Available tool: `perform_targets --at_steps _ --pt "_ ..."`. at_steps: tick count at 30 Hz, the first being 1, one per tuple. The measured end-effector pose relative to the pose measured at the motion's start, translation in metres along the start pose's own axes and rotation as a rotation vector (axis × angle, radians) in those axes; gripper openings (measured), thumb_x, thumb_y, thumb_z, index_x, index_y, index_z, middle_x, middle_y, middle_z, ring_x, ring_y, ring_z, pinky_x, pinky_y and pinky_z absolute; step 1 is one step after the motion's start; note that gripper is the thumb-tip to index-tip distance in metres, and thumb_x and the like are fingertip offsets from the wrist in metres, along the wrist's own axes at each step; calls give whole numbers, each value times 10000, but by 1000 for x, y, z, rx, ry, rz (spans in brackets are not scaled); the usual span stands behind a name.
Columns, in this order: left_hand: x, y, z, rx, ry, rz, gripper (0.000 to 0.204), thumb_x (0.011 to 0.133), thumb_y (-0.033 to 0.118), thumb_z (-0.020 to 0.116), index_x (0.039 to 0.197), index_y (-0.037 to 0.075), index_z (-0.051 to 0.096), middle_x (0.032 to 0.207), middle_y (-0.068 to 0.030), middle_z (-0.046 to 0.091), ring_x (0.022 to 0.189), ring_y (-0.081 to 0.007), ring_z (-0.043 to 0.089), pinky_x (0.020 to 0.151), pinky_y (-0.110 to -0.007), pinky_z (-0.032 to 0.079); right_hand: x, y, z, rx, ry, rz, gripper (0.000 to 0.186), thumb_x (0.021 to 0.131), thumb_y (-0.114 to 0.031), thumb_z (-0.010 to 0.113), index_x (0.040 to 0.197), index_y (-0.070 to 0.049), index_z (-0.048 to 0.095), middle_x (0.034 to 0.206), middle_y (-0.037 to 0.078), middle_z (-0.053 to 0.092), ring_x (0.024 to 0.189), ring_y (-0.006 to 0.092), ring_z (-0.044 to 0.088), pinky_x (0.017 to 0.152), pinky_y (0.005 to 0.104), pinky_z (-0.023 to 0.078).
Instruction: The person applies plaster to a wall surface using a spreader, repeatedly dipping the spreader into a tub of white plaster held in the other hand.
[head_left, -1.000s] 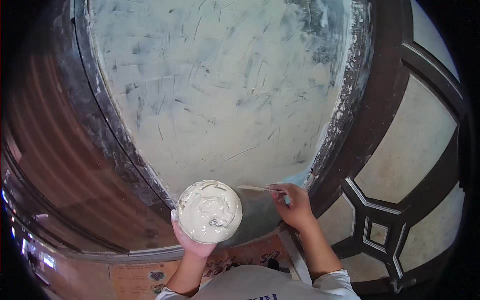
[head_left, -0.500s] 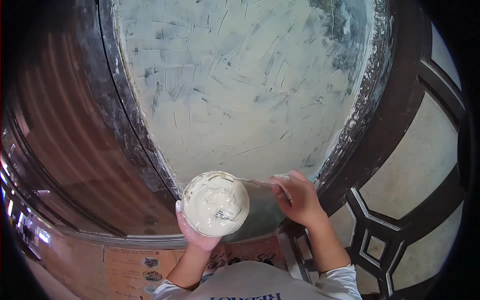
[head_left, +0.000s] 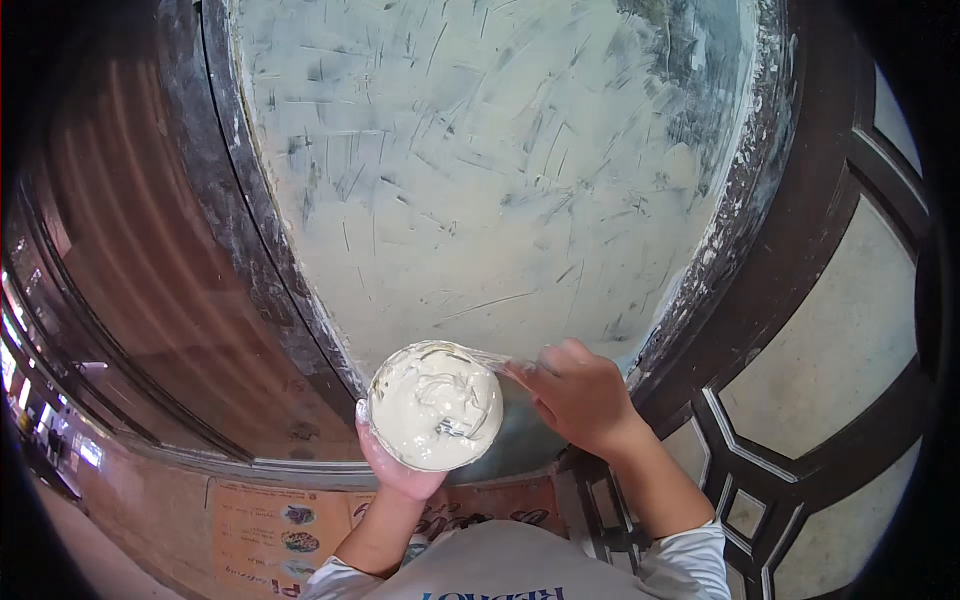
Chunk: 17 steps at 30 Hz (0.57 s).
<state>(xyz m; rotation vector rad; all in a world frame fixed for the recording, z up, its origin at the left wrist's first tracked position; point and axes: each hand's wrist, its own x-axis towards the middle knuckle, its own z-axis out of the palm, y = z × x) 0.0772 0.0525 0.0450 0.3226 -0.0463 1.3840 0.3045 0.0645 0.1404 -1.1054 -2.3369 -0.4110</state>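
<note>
My left hand (head_left: pixel 400 475) is wrapped round the side and underside of a round tub (head_left: pixel 376 437) full of creamy white filler paste (head_left: pixel 435 405). At the tub's right rim, my right hand (head_left: pixel 575 390) grips a putty knife (head_left: pixel 487 358), whose paste-smeared end lies against the upper right rim. Most of its handle is hidden in my fingers. Beyond the tub rises a panel (head_left: pixel 480 200) coated with uneven white filler, with dark scratches and a bare grey-blue patch at its upper right.
Dark, paint-flecked frame pieces border the panel at left (head_left: pixel 240 180) and right (head_left: pixel 740 200). A dark trellis-like panel with pale insets (head_left: pixel 820 330) stands at right. To the left is a brown glossy pane (head_left: pixel 130 230). An orange printed sheet (head_left: pixel 260 540) lies low at the left.
My right hand has moved left and closer to the tub, bringing the putty knife further over the rim. The tub and my left hand have shifted very slightly right.
</note>
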Motion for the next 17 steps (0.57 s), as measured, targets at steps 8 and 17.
perform_targets --at_steps 8,17 --pt "-1 -9 0 -152 48 -42 793 929 649 349 1528 130 349 1576 -149 335 1424 -391 349 1158 -584 284 -1 18 1 -94 62 67 248 867 -155 639 1111 -185 675 812 41 590 782 222 608 594 372 517" --pt "3 -12 -9 -191 51 -81 795 922 655 373 1528 141 353 1578 -155 333 1425 -403 343 1154 -604 275 9 67 -6 915 43 541 269 927 -129 606 1180 -43 578 1133 107 662 973 234 638 880 297 469"
